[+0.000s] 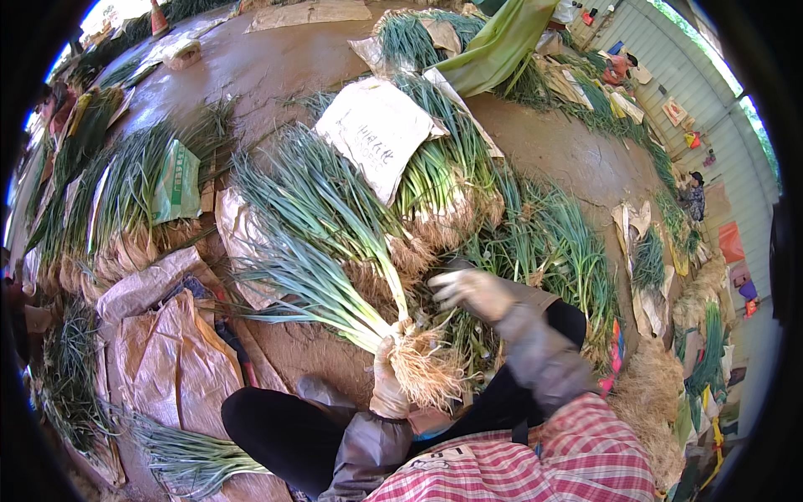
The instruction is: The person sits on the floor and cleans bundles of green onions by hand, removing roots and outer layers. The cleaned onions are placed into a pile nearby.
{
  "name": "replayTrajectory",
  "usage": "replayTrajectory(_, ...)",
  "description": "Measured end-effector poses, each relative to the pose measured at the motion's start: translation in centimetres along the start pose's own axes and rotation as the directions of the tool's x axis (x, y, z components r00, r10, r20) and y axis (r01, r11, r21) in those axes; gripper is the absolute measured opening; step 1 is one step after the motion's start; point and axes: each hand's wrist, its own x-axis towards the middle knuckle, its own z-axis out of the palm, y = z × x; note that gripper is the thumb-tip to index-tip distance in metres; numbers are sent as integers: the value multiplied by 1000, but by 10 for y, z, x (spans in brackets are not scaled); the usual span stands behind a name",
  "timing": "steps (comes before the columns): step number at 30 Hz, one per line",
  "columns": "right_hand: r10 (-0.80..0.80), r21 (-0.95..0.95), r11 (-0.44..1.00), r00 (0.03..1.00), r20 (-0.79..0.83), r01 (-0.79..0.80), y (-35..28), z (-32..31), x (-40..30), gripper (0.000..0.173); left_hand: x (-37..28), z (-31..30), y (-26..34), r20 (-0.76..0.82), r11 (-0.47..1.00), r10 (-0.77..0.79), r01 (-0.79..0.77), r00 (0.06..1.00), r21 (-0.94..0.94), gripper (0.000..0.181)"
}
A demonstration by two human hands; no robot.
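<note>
My left hand (387, 384), in a soiled light glove, grips a bunch of green onions (351, 314) just above its pale, tangled roots (428, 370). The leaves point away to the upper left. One thicker stalk (395, 285) stands apart from the rest, its base at the grip. To the right of the bunch, my gloved right hand (478, 293) hangs blurred with its fingers apart, and nothing shows in it. Beyond the bunch lies a pile of green onions (326, 194), roots towards me. Loose onions (564, 251) spread right of my right hand.
A white sack (376, 132) bearing writing covers part of the pile. Crumpled woven sacks (169, 364) lie at my left, with more onions (201, 455) by my knee. Rows of onions (125, 188) stand further left. Dry roots (649, 395) heap at right. Several people work along the edges.
</note>
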Motion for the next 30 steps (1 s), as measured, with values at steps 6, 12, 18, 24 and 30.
replayTrajectory(6, 146, 220, 967, 987, -62, -129, 50, 75, 71, 26, -4, 8, 3, -226, 985, -91, 121, 970, 122, 40)
replayTrajectory(12, -150, -192, 979, 897, -415, 75, 25, 94, 58, 15, 7, -3, -6, -344, 981, -82, 137, 935, 139, 30)
replayTrajectory(18, -121, 112, 976, 897, -425, 185, 15, 83, 16, 24, 12, -7, -6, -366, 962, -22, 119, 930, 246, 29)
replayTrajectory(24, -13, 217, 969, 903, -428, 117, 21, 96, 8, 22, 5, -12, -1, -246, 977, -38, 89, 968, 196, 35)
replayTrajectory(30, 185, 375, 915, 674, -715, 147, 51, 36, 49, 23, 5, 3, -2, -94, 997, 71, -73, 993, -14, 51)
